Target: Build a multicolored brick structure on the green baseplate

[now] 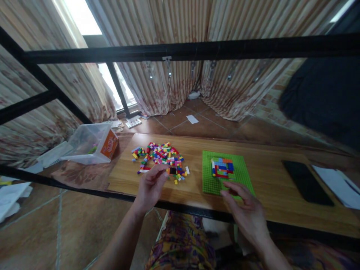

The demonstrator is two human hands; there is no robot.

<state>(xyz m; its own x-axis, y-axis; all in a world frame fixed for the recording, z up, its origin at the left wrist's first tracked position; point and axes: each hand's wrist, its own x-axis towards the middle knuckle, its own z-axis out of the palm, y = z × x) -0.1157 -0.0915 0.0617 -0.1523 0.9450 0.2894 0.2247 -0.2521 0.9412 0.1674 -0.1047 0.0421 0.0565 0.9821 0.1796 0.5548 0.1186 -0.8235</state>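
My left hand (152,185) is pinched at the near edge of a heap of loose toy bricks (165,152). A small black and orange toy brick (172,171) shows at its fingertips. My right hand (244,204) hovers over the near edge of a green studded baseplate (208,183), thumb and forefinger apart and nothing visible between them. On the plate stands a low structure of blue, red, orange and white bricks (222,167), just beyond my right fingertips.
The wooden tabletop (267,180) carries a dark flat slab (308,182) and white paper (337,183) at the right. A clear plastic box (87,142) with an orange label stands left of the table. A black metal bar (180,51) crosses in front of the curtains.
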